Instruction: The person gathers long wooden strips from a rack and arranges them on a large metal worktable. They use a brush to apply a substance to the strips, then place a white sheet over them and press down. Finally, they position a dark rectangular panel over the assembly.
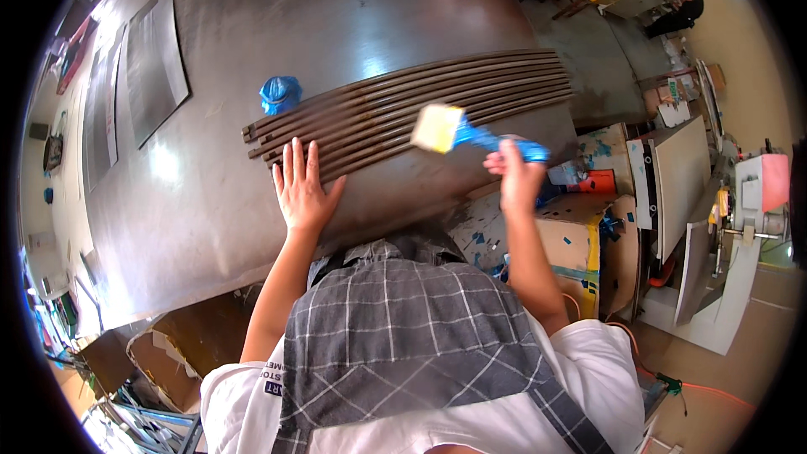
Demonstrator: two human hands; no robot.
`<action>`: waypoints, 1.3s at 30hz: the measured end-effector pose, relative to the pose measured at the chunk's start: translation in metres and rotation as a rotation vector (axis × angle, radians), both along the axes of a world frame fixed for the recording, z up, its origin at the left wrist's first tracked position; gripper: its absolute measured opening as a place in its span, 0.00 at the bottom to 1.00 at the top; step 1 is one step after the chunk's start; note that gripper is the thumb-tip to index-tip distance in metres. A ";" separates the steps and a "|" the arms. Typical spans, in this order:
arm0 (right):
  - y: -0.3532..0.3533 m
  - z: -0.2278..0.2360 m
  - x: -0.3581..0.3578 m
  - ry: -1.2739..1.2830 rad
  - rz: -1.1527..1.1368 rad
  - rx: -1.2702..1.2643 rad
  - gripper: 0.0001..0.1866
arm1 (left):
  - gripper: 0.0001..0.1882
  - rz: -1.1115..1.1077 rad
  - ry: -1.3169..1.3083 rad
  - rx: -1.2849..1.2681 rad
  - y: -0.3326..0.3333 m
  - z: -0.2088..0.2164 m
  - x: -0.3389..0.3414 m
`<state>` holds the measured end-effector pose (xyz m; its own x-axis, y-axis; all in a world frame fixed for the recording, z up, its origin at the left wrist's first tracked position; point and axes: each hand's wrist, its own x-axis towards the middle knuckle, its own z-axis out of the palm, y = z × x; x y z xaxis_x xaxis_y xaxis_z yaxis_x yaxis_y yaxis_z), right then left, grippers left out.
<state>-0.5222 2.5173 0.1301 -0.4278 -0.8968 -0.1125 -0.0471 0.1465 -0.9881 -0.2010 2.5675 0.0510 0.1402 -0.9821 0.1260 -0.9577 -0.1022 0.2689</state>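
Several long brown metal bars point(403, 101) lie side by side on the large metal table point(218, 202), running left to right. My left hand point(301, 189) rests flat with fingers spread, its fingertips on the near bars close to their left ends. In my right hand point(517, 166) is a paintbrush point(471, 134) with a blue-wrapped handle, a yellow band and pale bristles. The brush is raised near the near edge of the bars, its bristles pointing left, slightly blurred. Behind the bars' left ends stands a small container covered in blue plastic point(280, 94).
Flat grey sheets point(160, 67) lie on the table's left side. Cardboard boxes point(572, 235) stand by my right arm, and another open box point(185, 345) is below the table's near left edge. Upright panels point(677, 185) lean farther right. An orange cord point(706, 388) crosses the floor.
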 end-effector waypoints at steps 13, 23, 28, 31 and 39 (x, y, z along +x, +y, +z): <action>-0.096 0.009 -0.148 0.556 -0.256 -0.278 0.12 | 0.44 -0.003 -0.069 0.040 -0.002 -0.001 -0.004; -0.089 0.023 0.025 1.193 0.832 -0.560 0.21 | 0.46 -0.018 -0.022 0.036 -0.001 0.009 -0.001; -0.101 0.052 0.034 0.909 0.632 -0.577 0.14 | 0.47 -0.022 0.019 -0.026 0.006 0.004 0.006; -0.104 0.041 0.030 1.244 0.672 -0.490 0.16 | 0.44 -0.044 0.042 0.037 0.007 0.009 0.014; -0.055 0.094 0.190 1.047 0.700 -0.570 0.11 | 0.34 0.064 0.258 -0.271 0.070 0.017 0.181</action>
